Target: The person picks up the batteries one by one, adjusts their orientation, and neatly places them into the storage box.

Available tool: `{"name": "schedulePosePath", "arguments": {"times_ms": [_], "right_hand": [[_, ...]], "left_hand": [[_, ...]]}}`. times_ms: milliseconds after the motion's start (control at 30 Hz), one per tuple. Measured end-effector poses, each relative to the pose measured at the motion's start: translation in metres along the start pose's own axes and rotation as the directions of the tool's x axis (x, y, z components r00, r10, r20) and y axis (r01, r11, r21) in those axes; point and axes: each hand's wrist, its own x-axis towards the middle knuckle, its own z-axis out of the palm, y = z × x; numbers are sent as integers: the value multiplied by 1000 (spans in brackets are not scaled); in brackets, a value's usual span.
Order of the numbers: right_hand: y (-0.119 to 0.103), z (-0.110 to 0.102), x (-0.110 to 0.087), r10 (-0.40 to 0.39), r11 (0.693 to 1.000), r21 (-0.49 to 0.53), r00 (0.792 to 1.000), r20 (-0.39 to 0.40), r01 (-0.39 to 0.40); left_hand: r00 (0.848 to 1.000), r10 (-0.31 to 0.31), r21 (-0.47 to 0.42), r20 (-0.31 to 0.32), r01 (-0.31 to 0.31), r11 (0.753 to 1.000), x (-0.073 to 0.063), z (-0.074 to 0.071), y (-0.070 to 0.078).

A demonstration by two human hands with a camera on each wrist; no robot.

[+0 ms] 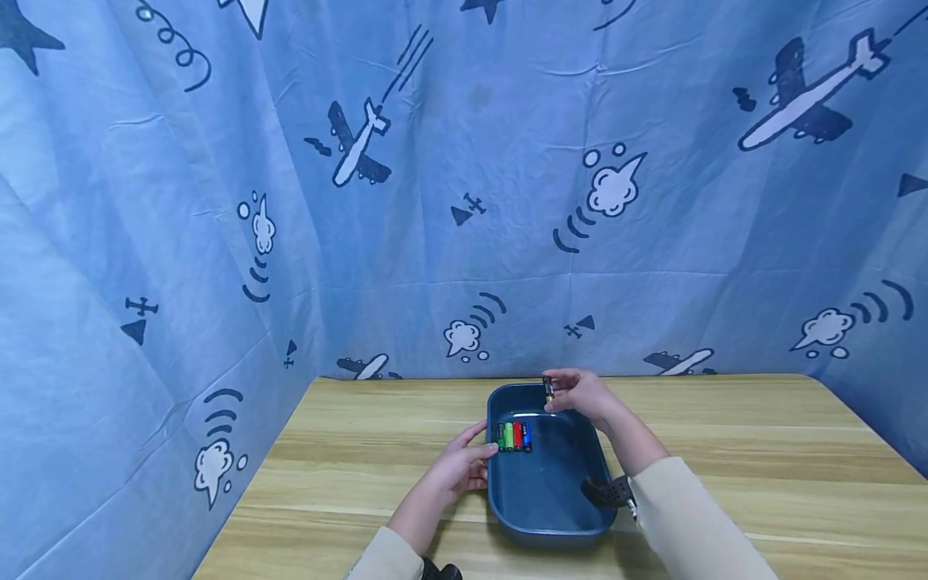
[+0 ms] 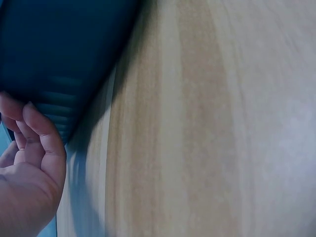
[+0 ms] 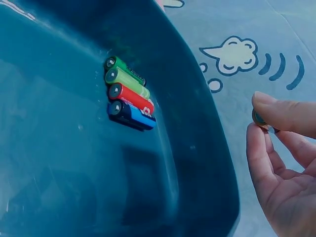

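A dark blue plastic tub (image 1: 554, 515) stands on the wooden table. My left hand (image 1: 457, 467) holds its left side, thumb at the rim and fingers against the outer wall; the left wrist view shows those curled fingers (image 2: 42, 128) under the tub's side. Above the far rim, my right hand (image 1: 583, 395) pinches a black battery with a gold end (image 1: 548, 388) between thumb and fingertips. Only the end of this battery (image 3: 257, 118) shows in the right wrist view. Inside the tub, a dark green battery (image 3: 123, 69), light green battery (image 3: 126, 83), red battery (image 3: 131, 98) and blue battery (image 3: 133, 116) lie side by side.
The wooden table (image 1: 348, 459) extends to both sides of the tub. Behind it and at the left hang blue curtains (image 1: 507, 242) printed with planes and clouds. A black strap (image 1: 609, 491) on the right wrist overlaps the tub's right rim in the head view.
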Motion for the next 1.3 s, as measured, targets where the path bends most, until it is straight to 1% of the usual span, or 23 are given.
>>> {"name": "schedulePosePath", "arguments": {"times_ms": [133,467,633,833,933,1067,1200,1300], "right_hand": [[2,4,1,21,1000,9,1000,-19,-20],[11,17,8,75,996,60,996,-51,-72],[15,21,10,93,994,71,993,-68,-88],[22,24,12,157,984,103,984,-82,-148],[23,26,10,172,980,114,982,-83,-162],[28,28,8,177,980,101,982,-71,-169],[32,30,7,153,987,60,987,-57,-149],[32,30,4,121,992,-11,992,-32,-122]], "left_hand": [[1000,-5,0,3,5,1000,0,0,0],[999,-23,17,-36,23,1000,-2,1,2],[999,-21,14,-32,21,1000,-1,0,2],[1000,-10,7,-14,10,1000,-4,1,2],[1000,-5,12,-10,5,1000,-4,1,1],[1000,-3,9,0,3,1000,-4,1,0],[1000,-6,0,4,6,1000,-5,1,-1],[1000,-8,-3,6,8,1000,-4,0,-1]]}}
